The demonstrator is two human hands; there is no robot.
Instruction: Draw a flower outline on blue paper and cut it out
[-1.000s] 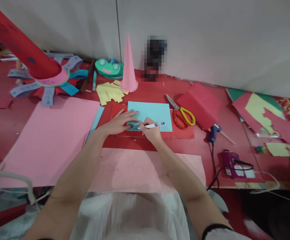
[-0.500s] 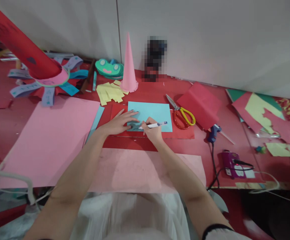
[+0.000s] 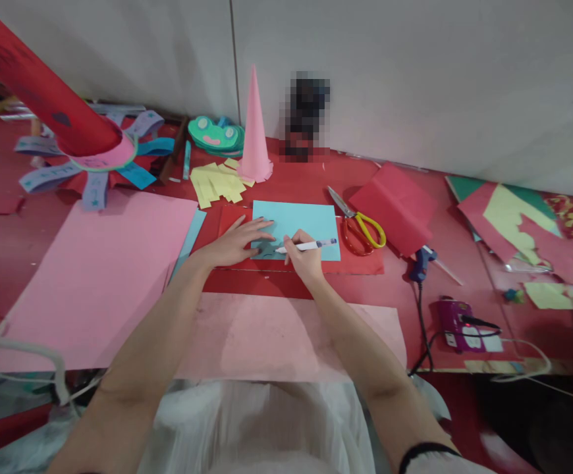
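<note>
A light blue sheet of paper (image 3: 301, 220) lies over red paper (image 3: 360, 263) in front of me. Spread flat, my left hand (image 3: 237, 242) rests across the blue sheet's left edge, its fingertips on the paper. My right hand (image 3: 305, 255) is closed round a white marker (image 3: 311, 245), which slants with its tip at the lower left part of the sheet. Short dark marks show there, between the marker tip and my left fingers. Scissors (image 3: 358, 224) with one yellow and one red handle lie just right of the blue sheet.
Behind the sheet stand a pink paper cone (image 3: 254, 138), yellow paper strips (image 3: 217, 183) and green frog cutouts (image 3: 217, 135). Large pink paper (image 3: 103, 276) lies at left. On the right are a glue gun (image 3: 421, 263) with its cord and a purple power adapter (image 3: 457, 322).
My right hand has shifted slightly right with the marker, and its tip has moved a little right along the sheet. My left hand stays in place.
</note>
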